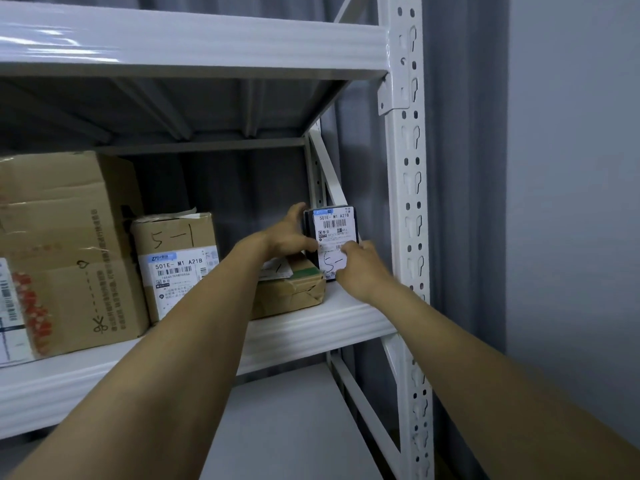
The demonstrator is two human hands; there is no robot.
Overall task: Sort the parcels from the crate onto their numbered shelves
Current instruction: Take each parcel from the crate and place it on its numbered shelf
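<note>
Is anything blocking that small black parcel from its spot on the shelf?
Nothing visible. The left hand and right hand hold the black parcel upright at the right end of the shelf, beside the flat brown parcel.

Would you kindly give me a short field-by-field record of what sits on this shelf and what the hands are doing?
held: small black parcel, upright, printed label 501E- M1 A21B, handwritten 5-1
left: left hand grips its upper left edge
right: right hand holds its lower right corner
place: right end of the white shelf, beside the flat brown parcel
others: medium box marked 5-1; large carton at the left
</note>
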